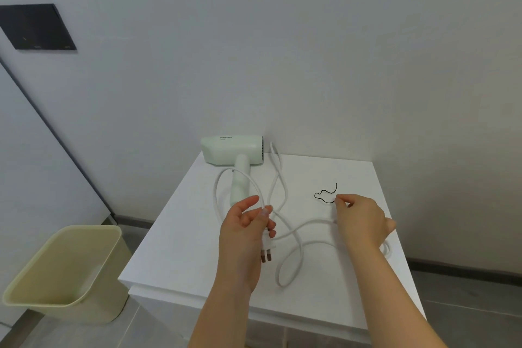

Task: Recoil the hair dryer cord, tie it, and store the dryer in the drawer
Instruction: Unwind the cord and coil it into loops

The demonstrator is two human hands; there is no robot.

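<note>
A pale green hair dryer (233, 151) lies on its side at the back of the white cabinet top (175, 251), handle pointing toward me. Its white cord (293, 237) sprawls in loose loops over the top. My left hand (244, 230) holds the plug end of the cord, prongs (267, 257) pointing down, with a loop rising from the fingers. My right hand (360, 219) pinches one end of a thin black tie wire (324, 193) that lies on the top, right of the cord. The cord also passes beneath this hand.
A beige open bin (65, 271) stands on the floor left of the cabinet. White walls close the back, with a dark panel (36, 26) on the left wall. The cabinet's front edge (254, 308) is near my forearms; the drawer front is barely visible.
</note>
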